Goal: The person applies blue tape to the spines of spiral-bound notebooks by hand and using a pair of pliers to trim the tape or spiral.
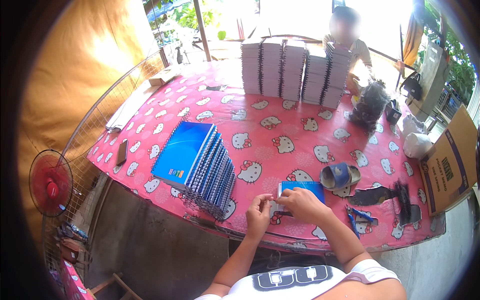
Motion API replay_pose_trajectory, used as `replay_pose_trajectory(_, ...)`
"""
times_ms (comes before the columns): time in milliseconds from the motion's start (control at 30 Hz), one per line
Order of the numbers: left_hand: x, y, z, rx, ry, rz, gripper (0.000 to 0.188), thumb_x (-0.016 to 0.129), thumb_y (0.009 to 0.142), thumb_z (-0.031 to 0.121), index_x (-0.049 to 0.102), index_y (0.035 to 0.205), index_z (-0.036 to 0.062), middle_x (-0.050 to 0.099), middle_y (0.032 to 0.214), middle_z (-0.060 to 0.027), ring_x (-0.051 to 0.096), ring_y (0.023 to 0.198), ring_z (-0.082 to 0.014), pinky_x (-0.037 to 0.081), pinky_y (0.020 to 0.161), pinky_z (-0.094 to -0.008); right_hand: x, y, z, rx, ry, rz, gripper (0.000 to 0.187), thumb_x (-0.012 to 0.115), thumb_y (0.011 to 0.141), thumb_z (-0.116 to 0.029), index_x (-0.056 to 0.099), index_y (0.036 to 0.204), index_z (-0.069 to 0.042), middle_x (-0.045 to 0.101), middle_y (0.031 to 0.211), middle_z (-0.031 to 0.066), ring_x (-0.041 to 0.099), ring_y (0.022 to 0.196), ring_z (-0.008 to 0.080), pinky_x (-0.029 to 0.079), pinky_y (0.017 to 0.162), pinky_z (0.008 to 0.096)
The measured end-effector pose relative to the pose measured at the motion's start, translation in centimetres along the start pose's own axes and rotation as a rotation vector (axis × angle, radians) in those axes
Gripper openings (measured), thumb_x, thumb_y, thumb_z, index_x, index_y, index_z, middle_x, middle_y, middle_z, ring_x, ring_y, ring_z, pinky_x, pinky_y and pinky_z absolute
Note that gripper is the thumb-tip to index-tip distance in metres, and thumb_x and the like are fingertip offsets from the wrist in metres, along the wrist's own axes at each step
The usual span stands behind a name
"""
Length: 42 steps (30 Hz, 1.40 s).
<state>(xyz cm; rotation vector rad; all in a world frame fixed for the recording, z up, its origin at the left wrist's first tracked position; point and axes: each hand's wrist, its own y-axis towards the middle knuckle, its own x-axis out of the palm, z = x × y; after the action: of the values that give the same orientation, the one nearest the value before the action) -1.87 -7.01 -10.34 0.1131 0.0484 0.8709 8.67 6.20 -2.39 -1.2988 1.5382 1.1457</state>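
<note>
A blue-covered notebook lies near the table's front edge, partly under my right hand. The fingers of that hand are bent and closed at the notebook's left edge. Just left of it, my left hand is raised with thumb and forefinger pinched together; anything between them is too small to make out. Left of my hands stands a tall stack of blue spiral notebooks. A blue and grey slipper rests beside the single notebook. Blue-handled pliers lie to the right of my right forearm.
Tall stacks of spiral-bound pages stand at the back, where a co-worker sits. Black binding coils and a cardboard box are at right. A phone lies at left on the pink tablecloth; a fan stands beyond.
</note>
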Motion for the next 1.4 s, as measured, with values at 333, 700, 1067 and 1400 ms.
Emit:
replay_pose_trajectory(333, 0.1, 0.0, -0.1, 0.031, -0.006, 0.012, 0.018, 0.052, 0.093, -0.002, 0.061, 0.109, 0.0005, 0.067, 0.099, -0.0062, 0.062, 0.09, -0.0096, 0.05, 0.079, -0.0237, 0.8, -0.2, -0.9, -0.004, -0.15, 0.076, 0.024, 0.069, 0.071, -0.01, 0.071, 0.095, -0.013, 0.059, 0.098, 0.0096, 0.061, 0.084, 0.027, 0.053, 0.069, 0.0391)
replay_pose_trajectory(700, 0.3, -0.6, 2.9, -0.094, -0.027, 0.065, 0.015, 0.058, 0.094, 0.005, 0.066, 0.105, 0.0002, 0.067, 0.096, -0.0044, 0.061, 0.086, -0.0074, 0.049, 0.075, -0.0231, 1.1, -0.4, 0.4, -0.008, 0.028, 0.171, 0.023, 0.072, 0.072, -0.016, 0.074, 0.096, -0.017, 0.062, 0.093, 0.007, 0.061, 0.081, 0.0261, 0.051, 0.069, 0.0386)
replay_pose_trajectory(1067, -1.0, -5.2, 22.6, 0.55, -0.86, -1.095, 0.059, 0.042, 0.098, 0.048, 0.062, 0.11, -0.0068, 0.049, 0.125, -0.0313, 0.044, 0.123, -0.037, 0.033, 0.103, -0.0496, 1.9, 0.0, 0.3, 0.025, 0.095, 0.132, 0.023, 0.075, 0.074, -0.02, 0.073, 0.098, -0.018, 0.063, 0.096, 0.0079, 0.061, 0.086, 0.0289, 0.05, 0.073, 0.04)
replay_pose_trajectory(1400, -1.3, -5.7, 22.2, 0.555, -1.067, -1.007, 0.051, 0.048, 0.098, 0.043, 0.054, 0.115, -0.004, 0.056, 0.107, -0.0233, 0.056, 0.101, -0.0307, 0.044, 0.092, -0.0437, 1.5, -0.1, 0.3, 0.026, 0.199, 0.158, 0.022, 0.076, 0.072, -0.013, 0.074, 0.093, -0.014, 0.066, 0.099, 0.0078, 0.064, 0.085, 0.0292, 0.051, 0.073, 0.0388)
